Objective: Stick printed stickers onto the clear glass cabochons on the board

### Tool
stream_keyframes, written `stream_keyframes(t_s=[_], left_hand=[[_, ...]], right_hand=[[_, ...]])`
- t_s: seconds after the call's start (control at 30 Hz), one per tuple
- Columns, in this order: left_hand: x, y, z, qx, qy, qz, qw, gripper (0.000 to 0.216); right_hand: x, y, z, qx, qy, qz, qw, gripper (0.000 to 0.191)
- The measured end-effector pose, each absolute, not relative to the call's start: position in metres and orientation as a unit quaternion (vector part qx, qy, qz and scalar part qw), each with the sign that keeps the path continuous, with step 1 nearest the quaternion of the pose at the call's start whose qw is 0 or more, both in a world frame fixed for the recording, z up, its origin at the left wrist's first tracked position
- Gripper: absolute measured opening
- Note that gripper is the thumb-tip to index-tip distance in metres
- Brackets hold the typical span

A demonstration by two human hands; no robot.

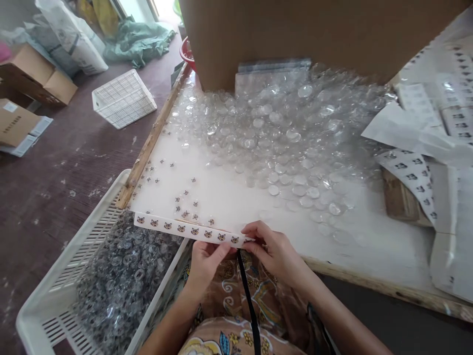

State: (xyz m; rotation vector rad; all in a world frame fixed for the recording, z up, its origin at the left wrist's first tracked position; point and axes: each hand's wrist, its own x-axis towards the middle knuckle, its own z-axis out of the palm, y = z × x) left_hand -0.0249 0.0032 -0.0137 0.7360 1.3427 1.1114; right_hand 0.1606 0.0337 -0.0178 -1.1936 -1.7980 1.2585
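Observation:
A white strip of cat-face stickers stretches across the near edge of the white tabletop. My left hand pinches it from below, thumb on top, near its middle right. At the strip's right end, my right hand grips it between thumb and fingers, partly covering the last printed face. Several small loose cat-face pieces lie on the table just beyond the strip. Farther back spreads a heap of clear round plastic discs.
A white basket full of clear plastic pieces stands at my left. A large cardboard box rises at the back. More sticker sheets lie on the right by a wooden block. Another white basket is on the floor.

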Motion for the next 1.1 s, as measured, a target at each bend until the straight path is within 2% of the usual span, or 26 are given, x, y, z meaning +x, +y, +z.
stream_keyframes(t_s=[0.1, 0.23, 0.3, 0.4, 0.53, 0.63, 0.93, 1.1], left_hand=[[-0.017, -0.001, -0.012, 0.309, 0.605, 0.452, 0.578, 0.027], [-0.015, -0.003, -0.015, 0.310, 0.628, 0.457, 0.548, 0.027], [-0.019, -0.003, -0.016, 0.314, 0.633, 0.458, 0.539, 0.028], [-0.027, -0.005, -0.018, 0.312, 0.641, 0.470, 0.521, 0.027], [-0.039, -0.009, -0.022, 0.303, 0.632, 0.501, 0.509, 0.021], [-0.046, -0.014, -0.025, 0.315, 0.623, 0.492, 0.520, 0.020], [-0.058, -0.022, -0.026, 0.323, 0.630, 0.479, 0.519, 0.022], [-0.059, -0.020, -0.025, 0.319, 0.620, 0.483, 0.529, 0.021]], right_hand=[[0.155, 0.027, -0.025, -0.439, -0.720, 0.399, 0.361, 0.011], [0.150, 0.018, -0.033, -0.423, -0.772, 0.243, 0.407, 0.019], [0.152, 0.018, -0.031, -0.438, -0.756, 0.237, 0.424, 0.016], [0.161, 0.024, -0.028, -0.509, -0.667, 0.304, 0.450, 0.006], [0.170, 0.040, -0.032, -0.572, -0.601, 0.409, 0.381, 0.008], [0.166, 0.045, -0.038, -0.580, -0.614, 0.437, 0.311, 0.009], [0.151, 0.047, -0.037, -0.611, -0.625, 0.424, 0.236, 0.009], [0.144, 0.046, -0.037, -0.615, -0.663, 0.379, 0.196, 0.009]])
